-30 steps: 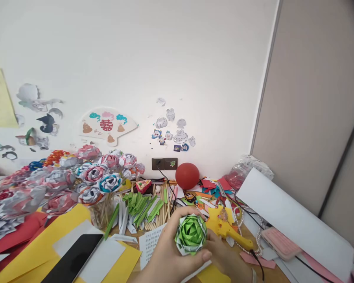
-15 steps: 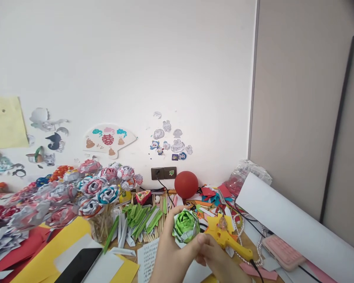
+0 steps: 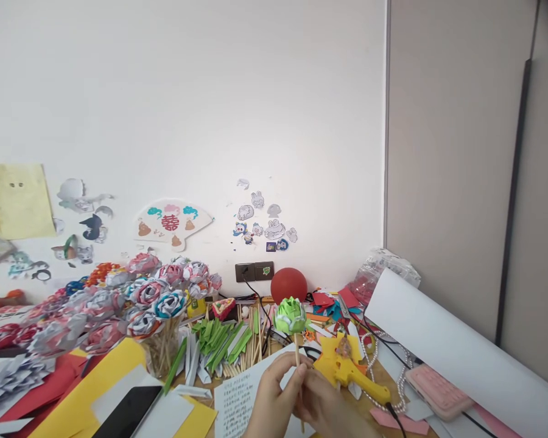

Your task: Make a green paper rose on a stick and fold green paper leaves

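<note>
A green and white folded paper rose [image 3: 290,315] stands upright on a thin wooden stick [image 3: 296,348]. My left hand [image 3: 276,389] is closed round the stick below the bloom, its thumb and fingers pressed together. My right hand [image 3: 326,401] meets it from the right, fingers curled at the same stick; their tips are partly hidden behind the left thumb. The stick's lower end [image 3: 302,427] shows beneath the hands. A handwritten sheet [image 3: 237,401] lies under and left of my left hand. Right of my right hand rests a yellow glue gun [image 3: 369,384] with a cord.
Paper roses [image 3: 150,292] on sticks crowd the left side. Green paper strips [image 3: 219,340] and wooden sticks [image 3: 254,334] lie at the centre back, before a red balloon [image 3: 288,286]. A black phone [image 3: 128,413] lies front left. A pink keypad-like object [image 3: 438,389] and rolled white paper [image 3: 456,347] occupy the right.
The paper rose has risen from between my hands and now stands above them, its stick in view. Both hands have dropped lower and closed on the stick. The camera view has shifted slightly.
</note>
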Available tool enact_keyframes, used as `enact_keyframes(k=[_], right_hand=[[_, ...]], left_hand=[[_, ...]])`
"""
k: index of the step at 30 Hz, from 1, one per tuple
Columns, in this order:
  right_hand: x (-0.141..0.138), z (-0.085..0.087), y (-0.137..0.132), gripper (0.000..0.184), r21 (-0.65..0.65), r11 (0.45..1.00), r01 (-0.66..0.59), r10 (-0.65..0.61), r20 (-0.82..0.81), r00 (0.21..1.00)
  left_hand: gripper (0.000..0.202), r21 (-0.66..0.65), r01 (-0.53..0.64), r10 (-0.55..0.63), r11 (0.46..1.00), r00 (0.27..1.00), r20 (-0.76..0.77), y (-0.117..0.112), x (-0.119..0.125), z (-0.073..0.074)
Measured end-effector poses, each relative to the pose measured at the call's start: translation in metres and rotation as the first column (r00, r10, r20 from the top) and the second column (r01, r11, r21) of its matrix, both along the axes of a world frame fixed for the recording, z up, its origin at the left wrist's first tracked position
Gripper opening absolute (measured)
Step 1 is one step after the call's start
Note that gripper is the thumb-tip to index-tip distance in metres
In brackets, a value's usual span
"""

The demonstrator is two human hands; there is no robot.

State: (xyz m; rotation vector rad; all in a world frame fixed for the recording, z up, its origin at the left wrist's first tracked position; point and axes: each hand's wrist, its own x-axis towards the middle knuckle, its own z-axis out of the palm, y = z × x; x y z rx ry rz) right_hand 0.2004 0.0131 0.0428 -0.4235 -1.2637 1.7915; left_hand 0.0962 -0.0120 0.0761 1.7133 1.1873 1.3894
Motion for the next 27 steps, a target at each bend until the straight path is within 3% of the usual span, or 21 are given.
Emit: enact_keyframes(k=[2, 4, 8, 14, 17, 27], right_hand=[[-0.001, -0.003, 0.006, 0.05, 0.1, 0.995, 0.018, -0.027, 0.089, 0.996], [0.003, -0.004, 0.015, 0.049, 0.216, 0.97, 0.113, -0.153, 0.177, 0.972], [0.02, 0.004, 0.029, 0.044, 0.276, 0.923, 0.267, -0.308, 0.119, 0.944], [0.019, 0.022, 0.047, 0.07, 0.217, 0.921, 0.322, -0.295, -0.148, 0.944], [0.01, 0.03, 0.051, 0.073, 0.268, 0.918, 0.293, -0.276, -0.1, 0.956], [0.008, 0.06, 0.031, 0.058, 0.374, 0.903, 0.212, -0.268, 0.105, 0.958]], left_hand=[[0.045, -0.003, -0.039, 0.039, 0.999, 0.999, 0.005, 0.003, -0.003, -0.003], [0.047, 0.024, -0.077, 0.077, 0.997, 0.997, -0.005, 0.006, -0.009, -0.003], [0.052, 0.037, -0.097, 0.099, 0.995, 0.994, -0.052, 0.006, -0.027, -0.005], [0.065, -0.164, 0.012, -0.024, 0.986, 0.997, -0.068, 0.013, -0.041, -0.037], [0.066, -0.192, 0.042, -0.055, 0.981, 0.997, -0.062, 0.017, -0.041, -0.047], [0.059, -0.175, 0.051, -0.04, 0.983, 0.997, 0.067, 0.001, -0.047, -0.035]])
